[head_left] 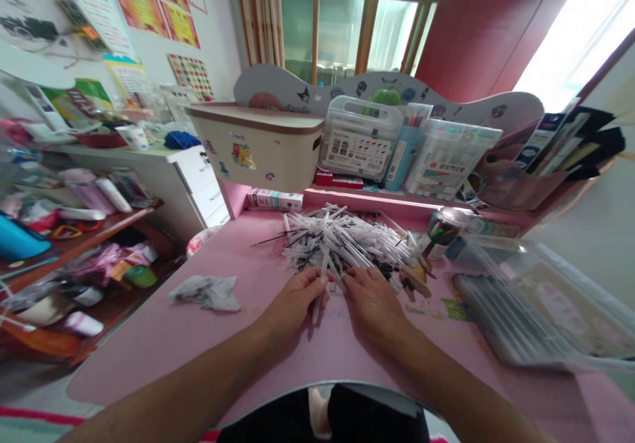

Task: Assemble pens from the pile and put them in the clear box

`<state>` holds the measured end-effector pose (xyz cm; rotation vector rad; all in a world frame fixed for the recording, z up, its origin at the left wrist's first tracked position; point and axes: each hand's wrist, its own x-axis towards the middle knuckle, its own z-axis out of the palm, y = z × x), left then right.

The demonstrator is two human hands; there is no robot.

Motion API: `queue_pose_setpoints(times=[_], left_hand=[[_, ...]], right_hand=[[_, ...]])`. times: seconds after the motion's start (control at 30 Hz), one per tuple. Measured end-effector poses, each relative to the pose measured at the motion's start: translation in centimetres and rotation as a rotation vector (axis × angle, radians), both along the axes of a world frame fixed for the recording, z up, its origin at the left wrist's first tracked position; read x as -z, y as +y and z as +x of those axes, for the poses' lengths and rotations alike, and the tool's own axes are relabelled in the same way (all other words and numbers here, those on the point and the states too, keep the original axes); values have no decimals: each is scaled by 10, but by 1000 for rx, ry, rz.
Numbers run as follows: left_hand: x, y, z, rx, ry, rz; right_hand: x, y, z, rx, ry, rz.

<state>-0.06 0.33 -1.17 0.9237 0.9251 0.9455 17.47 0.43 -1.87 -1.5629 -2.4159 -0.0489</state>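
A heap of white pens point(347, 235), some with black ends, lies across the back middle of the pink desk. Between the thumb and fingers of my left hand point(303, 291) is a white pen point(317, 312), its lower end pointing toward me. My right hand point(374, 301) rests close beside it at the near edge of the heap, fingers bent and drawn together. Its fingertips meet the end of another white pen, but whether they grip it is hard to see. Several black pen caps point(385, 270) lie just past my right knuckles.
A crumpled grey-white cloth point(206, 292) lies on the left of the desk point(163, 350). To the right stand a metal can point(444, 231) and an open clear plastic box point(516, 324) holding rows of pens. A beige storage bin point(258, 149) and marker cases point(362, 142) fill the shelf behind.
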Motion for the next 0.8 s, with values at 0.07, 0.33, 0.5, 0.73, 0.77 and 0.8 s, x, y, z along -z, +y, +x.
queue_pose_setpoints(times=[0.07,0.33,0.5,0.73,0.77,0.8], left_hand=[[-1,-3,1,21,11,-23],[-6,-10,7,96,57,-47],[-3,-10,6,128,26,-46],[-8,-14,8,113,13,-63],[-9,-15,8,117,3,-68],[-10,-16,8,132,-3,-71]], right_hand=[[-3,0,1,1,-40,-26],[-13,-11,6,207,43,-78],[-22,-13,14,149,318,-290],[-19,-1,32,158,1239,-675],[-20,0,34,144,1371,-700],[-21,1,35,131,1480,-723]])
